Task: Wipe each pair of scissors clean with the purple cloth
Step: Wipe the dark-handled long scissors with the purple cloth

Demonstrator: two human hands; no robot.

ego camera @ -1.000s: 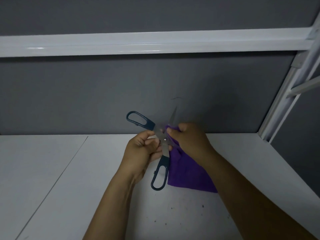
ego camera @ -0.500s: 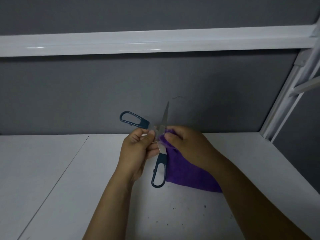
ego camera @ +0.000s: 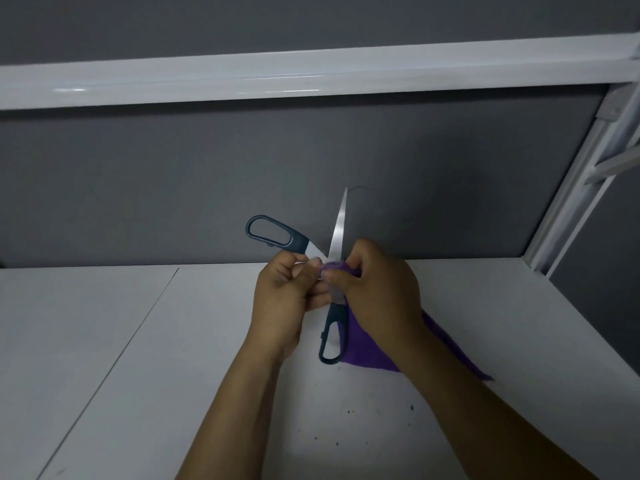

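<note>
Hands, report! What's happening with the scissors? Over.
Left hand grips open dark-blue-handled steel scissors. Right hand pinches purple cloth against them. Nothing blocking.

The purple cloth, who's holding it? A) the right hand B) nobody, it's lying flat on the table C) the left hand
A: the right hand grips the purple cloth against the open scissors, while the left hand holds the scissors near the pivot.

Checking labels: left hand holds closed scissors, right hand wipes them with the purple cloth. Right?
Not closed: head view shows the scissors open, handles spread apart. Left hand holds them, right hand wipes them with the purple cloth.
</note>
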